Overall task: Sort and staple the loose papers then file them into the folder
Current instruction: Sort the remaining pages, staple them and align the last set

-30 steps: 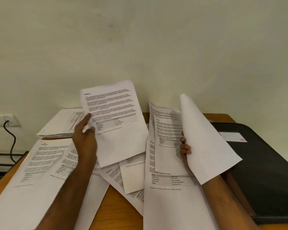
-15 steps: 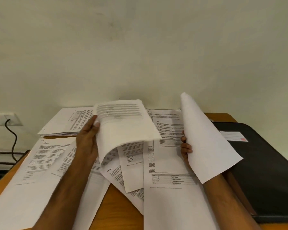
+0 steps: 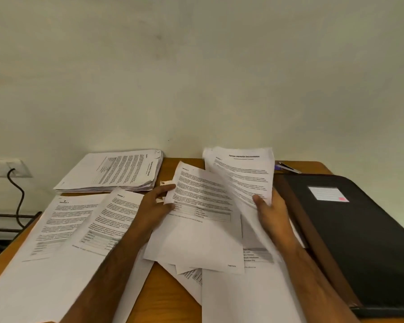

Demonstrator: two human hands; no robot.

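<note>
Hands work mid-desk [image 3: 170, 297]: the left hand [image 3: 155, 207] pinches a flat sheet [image 3: 196, 227]; the right hand [image 3: 269, 209] grips raised pages [image 3: 245, 176]. A stack [image 3: 117, 171] lies at the far left corner, the folder [image 3: 359, 241] closed along the right edge.

Looks like a plain office or study desk setup to me. There's a wooden tabletop [image 3: 170, 297] pushed right up against a bare off-white wall [image 3: 196, 78], and it's covered in printed documents: loose sheets [image 3: 63, 231] spread across the lower left and middle, plus a neat stack of papers [image 3: 117, 171] toward the back left. A black folder [image 3: 359, 241] with a label sits along the right side, and a pen [image 3: 287, 167] lies just behind it. At the left edge of the frame there's a wall socket [image 3: 0, 167] with a black cable [image 3: 19, 197] plugged in.
</note>
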